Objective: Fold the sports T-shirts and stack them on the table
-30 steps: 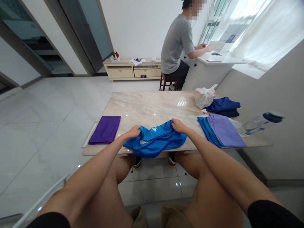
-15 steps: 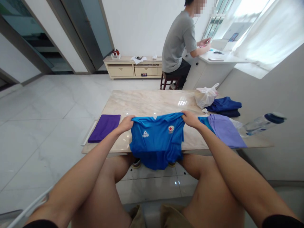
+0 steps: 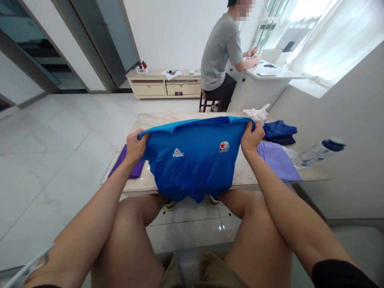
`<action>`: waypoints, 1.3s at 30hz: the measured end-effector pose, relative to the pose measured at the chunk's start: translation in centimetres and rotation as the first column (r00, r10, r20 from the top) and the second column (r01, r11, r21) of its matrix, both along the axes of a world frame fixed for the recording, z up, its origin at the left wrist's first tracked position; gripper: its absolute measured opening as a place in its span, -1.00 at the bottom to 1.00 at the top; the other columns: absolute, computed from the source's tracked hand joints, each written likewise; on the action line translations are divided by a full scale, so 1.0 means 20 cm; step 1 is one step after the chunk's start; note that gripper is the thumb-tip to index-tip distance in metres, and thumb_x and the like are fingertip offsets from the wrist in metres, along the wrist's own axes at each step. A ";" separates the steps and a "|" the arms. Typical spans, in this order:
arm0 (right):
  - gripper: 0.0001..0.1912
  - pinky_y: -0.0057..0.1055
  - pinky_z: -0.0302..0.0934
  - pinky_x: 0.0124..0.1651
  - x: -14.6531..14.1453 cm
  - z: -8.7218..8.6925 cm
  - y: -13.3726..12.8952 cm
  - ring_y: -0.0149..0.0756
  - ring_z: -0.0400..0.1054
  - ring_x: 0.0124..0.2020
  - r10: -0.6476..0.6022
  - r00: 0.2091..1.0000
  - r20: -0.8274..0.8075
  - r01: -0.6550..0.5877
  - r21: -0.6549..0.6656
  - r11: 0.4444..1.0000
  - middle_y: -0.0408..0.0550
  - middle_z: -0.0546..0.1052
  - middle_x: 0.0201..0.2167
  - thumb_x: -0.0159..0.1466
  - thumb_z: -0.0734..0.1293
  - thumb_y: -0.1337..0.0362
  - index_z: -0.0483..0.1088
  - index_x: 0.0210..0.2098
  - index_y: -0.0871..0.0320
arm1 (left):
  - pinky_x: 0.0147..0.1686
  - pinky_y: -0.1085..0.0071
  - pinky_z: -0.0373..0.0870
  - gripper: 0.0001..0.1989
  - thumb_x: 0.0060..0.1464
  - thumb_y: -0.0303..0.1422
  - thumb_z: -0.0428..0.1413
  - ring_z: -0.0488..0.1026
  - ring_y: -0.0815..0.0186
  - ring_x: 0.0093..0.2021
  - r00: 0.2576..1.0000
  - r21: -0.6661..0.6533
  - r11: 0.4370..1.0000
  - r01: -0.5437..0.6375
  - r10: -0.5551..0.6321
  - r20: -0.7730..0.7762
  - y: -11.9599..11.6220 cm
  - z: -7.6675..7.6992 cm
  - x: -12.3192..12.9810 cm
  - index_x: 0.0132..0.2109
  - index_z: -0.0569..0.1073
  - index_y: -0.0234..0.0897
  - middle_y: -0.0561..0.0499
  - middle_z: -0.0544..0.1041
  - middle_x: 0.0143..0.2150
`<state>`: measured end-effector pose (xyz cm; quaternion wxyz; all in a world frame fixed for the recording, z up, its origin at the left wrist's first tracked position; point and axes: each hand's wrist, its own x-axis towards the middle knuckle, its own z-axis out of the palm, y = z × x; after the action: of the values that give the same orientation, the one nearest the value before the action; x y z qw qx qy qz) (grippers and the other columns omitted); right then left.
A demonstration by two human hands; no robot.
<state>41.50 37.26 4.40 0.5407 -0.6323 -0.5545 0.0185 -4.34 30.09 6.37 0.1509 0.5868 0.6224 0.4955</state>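
Shirt (image 3: 192, 160) looks soft and light, so I pinch its top edge with the fingers of my left hand (image 3: 136, 148) and right hand (image 3: 251, 138).

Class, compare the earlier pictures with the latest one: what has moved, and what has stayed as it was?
The blue sports shirt has gone from bunched low over the table edge to hanging spread open, lifted higher. The left hand and right hand kept hold of its top edge, rising and drawing apart. The purple folded cloth and lilac garment stayed on the marble table.
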 end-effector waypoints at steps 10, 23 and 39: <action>-0.44 -0.14 0.27 -0.03 0.08 0.32 -0.35 0.11 0.51 -0.18 0.082 0.922 0.378 -0.056 -0.080 0.995 0.08 0.58 -0.34 0.60 0.14 -0.19 0.54 0.05 0.11 | -0.12 0.33 0.38 -0.69 0.21 -0.02 0.26 0.45 0.20 -0.25 0.988 0.074 0.997 -0.023 0.034 -0.153 -0.40 0.37 -0.06 -0.24 0.63 -0.17 0.06 0.58 -0.34; -0.52 -0.26 0.16 -0.13 0.28 0.81 -0.83 -0.09 0.49 -0.23 -0.041 0.785 0.618 0.029 0.030 0.999 0.11 0.65 -0.24 0.70 0.04 0.06 0.43 0.23 0.23 | 0.20 0.26 0.43 -0.77 0.36 -0.31 0.22 0.49 0.24 0.01 0.918 0.412 0.908 0.078 0.095 -0.384 -0.74 0.78 -0.01 0.03 0.68 -0.33 -0.06 0.59 -0.09; -0.34 -0.26 0.18 -0.16 0.29 0.93 -0.69 0.03 0.55 -0.17 -0.026 0.838 0.545 -0.072 0.158 0.985 0.12 0.62 -0.23 0.69 -0.12 -0.07 0.42 0.23 0.18 | 0.04 0.31 0.49 -0.60 0.35 -0.11 0.15 0.53 0.26 -0.18 0.854 0.248 0.963 -0.103 0.214 -0.475 -0.79 1.05 0.07 -0.16 0.70 -0.37 -0.02 0.65 -0.21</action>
<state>47.23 23.49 22.96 0.4127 -0.5555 -0.6926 -0.2034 -2.89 14.38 27.31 -0.1198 0.6536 0.6299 0.4022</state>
